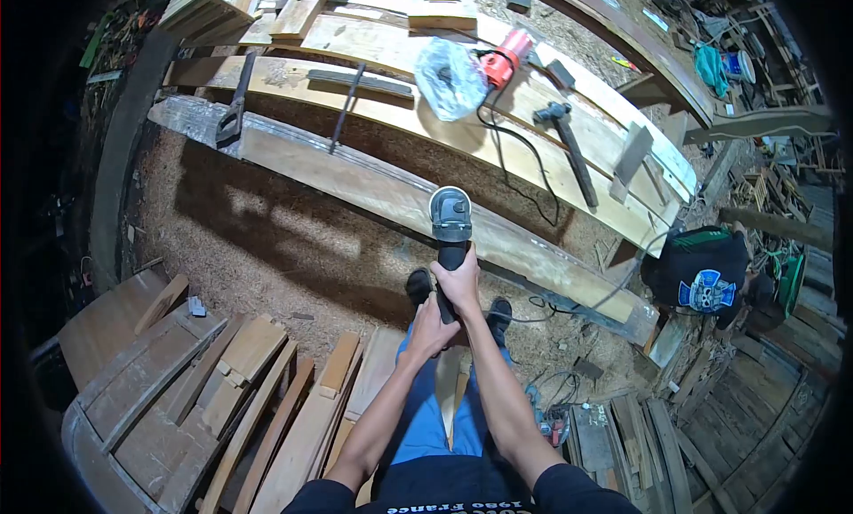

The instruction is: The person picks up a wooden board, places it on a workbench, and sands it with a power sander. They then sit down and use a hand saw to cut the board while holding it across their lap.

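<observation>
My right hand (459, 285) is wrapped round the black body of an angle grinder (451, 230), close behind its head. Lower on the same tool, my left hand (428, 329) grips the rear end. A pale round disc shows around the grinder's head, which overlaps the long wooden plank (355, 183) in front of me. Whether the disc touches the plank I cannot tell. A handsaw (233, 114) lies across the plank's left end, and a thin dark bar (346, 110) rests across it nearer the middle.
Beyond lie wide boards (382, 105) with a red power tool (506, 59), a plastic bag (450, 79), a hammer (569, 150) and a cord (524, 141). A crouching person (706, 270) is at right. Sawdust (267, 212) covers the floor; cut timber (311, 407) stands behind me at left.
</observation>
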A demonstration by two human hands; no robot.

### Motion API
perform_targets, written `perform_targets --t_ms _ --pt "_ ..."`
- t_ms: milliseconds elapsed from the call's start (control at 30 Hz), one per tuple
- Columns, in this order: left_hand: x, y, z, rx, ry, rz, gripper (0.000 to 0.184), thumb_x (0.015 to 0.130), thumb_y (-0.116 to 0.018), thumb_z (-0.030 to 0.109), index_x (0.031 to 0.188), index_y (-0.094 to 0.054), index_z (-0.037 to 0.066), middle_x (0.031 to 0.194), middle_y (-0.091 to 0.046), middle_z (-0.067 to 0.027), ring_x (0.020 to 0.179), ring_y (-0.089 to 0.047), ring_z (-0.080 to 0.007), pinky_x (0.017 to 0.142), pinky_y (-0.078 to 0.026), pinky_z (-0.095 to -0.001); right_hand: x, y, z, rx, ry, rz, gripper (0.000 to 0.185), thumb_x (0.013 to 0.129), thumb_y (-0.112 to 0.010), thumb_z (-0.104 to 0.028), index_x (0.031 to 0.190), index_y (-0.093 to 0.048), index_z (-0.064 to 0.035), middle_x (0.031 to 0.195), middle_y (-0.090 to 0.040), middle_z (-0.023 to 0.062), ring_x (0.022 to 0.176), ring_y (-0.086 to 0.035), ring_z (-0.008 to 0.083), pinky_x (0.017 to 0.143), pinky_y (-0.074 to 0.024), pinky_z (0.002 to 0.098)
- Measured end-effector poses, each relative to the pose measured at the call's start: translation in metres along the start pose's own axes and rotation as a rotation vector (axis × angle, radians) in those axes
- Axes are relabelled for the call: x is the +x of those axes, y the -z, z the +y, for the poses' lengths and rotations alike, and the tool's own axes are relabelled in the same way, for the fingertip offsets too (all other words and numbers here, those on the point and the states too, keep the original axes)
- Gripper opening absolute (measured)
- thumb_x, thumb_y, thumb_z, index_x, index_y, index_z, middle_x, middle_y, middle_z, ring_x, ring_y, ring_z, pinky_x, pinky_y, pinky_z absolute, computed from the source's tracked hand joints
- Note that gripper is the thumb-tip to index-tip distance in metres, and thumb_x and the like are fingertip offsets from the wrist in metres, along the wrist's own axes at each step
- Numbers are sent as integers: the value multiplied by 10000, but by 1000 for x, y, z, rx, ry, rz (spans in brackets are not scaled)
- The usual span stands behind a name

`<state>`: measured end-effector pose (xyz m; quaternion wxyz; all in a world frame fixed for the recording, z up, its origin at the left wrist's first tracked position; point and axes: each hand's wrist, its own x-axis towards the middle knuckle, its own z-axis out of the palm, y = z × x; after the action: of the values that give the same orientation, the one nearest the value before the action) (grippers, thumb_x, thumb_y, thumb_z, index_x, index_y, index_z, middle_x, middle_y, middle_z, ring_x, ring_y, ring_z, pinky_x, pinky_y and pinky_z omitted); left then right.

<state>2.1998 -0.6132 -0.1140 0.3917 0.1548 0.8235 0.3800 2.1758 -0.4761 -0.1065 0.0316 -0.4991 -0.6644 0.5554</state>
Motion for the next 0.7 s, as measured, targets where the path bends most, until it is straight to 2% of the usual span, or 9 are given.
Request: perform_targets --t_ms 67,133,167,267,533,600,667,700 --pt "12 30 -3 -2 4 13 545 806 -773 264 1186 -523 -37 1065 -683 -307 1053 -665 -492 924 -522 -540 2 -21 -32 -19 -14 -40 652 710 -830 -268 1239 -526 -37 1029 -706 241 939 -713 437 839 -549 522" --pt "21 52 -12 -45 24 20 565 765 -746 204 1196 -504 -71 1103 -648 -341 1070 -608 -520 954 -493 -567 6 -46 -42 -51 2 -53 636 712 -828 -262 1222 -522 -36 1011 -706 242 920 -714 440 828 -549 528" --pt "25 59 -20 -12 -25 84 575 757 -724 174 1217 -492 -81 1073 -652 -352 1041 -615 -532 937 -502 -577 9 -58 -50 -29 33 -54 640 711 -827 -263 1225 -520 -36 1017 -704 243 926 -713 440 829 -549 529" --pt "38 90 -25 -78 -1 62 591 753 -732 181 1221 -487 -84 1044 -657 -356 1032 -618 -541 928 -509 -583 22 -94 -50 -34 131 -43 656 707 -827 -268 1236 -514 -37 1026 -695 240 928 -705 440 827 -546 532" --pt "53 140 -30 -73 121 101 550 769 -717 155 1219 -507 -82 1108 -667 -367 1059 -621 -551 938 -506 -594 34 -139 -100 -82 3 -182 674 706 -817 -267 1265 -521 -36 1077 -684 237 994 -691 422 879 -535 521" --pt "67 151 -35 -73 96 141 542 775 -718 158 1215 -512 -83 1117 -665 -372 1063 -621 -550 939 -503 -600 35 -156 -110 -43 125 -111 601 692 -820 -256 1186 -555 -40 1021 -679 195 933 -679 373 847 -533 495" --pt "70 163 -48 -122 77 128 549 784 -728 180 1216 -523 -90 1109 -662 -370 1068 -613 -551 951 -499 -600 39 -171 -114 -98 120 -117 621 690 -820 -258 1206 -555 -36 1041 -686 205 942 -683 380 855 -534 497" --pt "72 171 -53 -65 147 102 541 793 -712 190 1218 -534 -93 1112 -657 -361 1076 -600 -549 981 -487 -598 40 -179 -121 -100 121 -125 642 692 -819 -258 1233 -555 -34 1051 -689 205 947 -684 377 861 -535 496"
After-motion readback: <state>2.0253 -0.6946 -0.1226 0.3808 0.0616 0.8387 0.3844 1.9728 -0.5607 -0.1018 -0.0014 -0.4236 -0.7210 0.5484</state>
